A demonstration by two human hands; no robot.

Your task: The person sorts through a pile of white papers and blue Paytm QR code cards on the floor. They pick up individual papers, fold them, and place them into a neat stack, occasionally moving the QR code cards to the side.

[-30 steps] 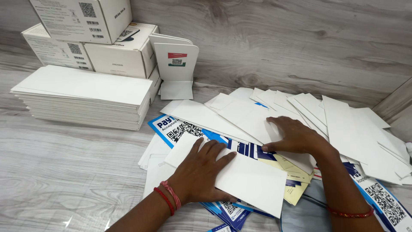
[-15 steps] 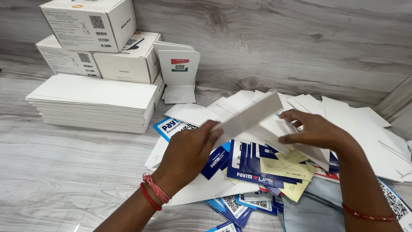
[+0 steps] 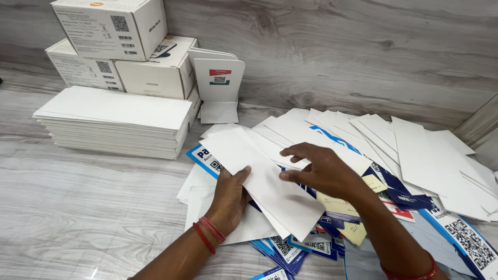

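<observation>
My left hand [image 3: 227,196] grips a long white envelope [image 3: 259,176] from beneath, thumb on its top face, tilted over a loose pile of papers. My right hand [image 3: 320,170] lies on the envelope's right part, fingers pinching its upper edge. Under both hands lie blue-and-white printed cards [image 3: 290,249] with square code patterns, some pale yellow slips [image 3: 340,205] and more white envelopes [image 3: 415,150] fanned out to the right. Red thread bands circle both wrists.
A neat stack of white envelopes [image 3: 114,122] sits at the left. Behind it stand white cardboard boxes [image 3: 111,21], stacked, and a small folded white card stand [image 3: 218,83]. A wood-grain wall rises at the back; the grey wood-grain surface [image 3: 78,207] spreads at left.
The left hand lifted a white envelope off the pile, tilted it up, then brought it down flatter. The right hand moved left from the pile onto that envelope.
</observation>
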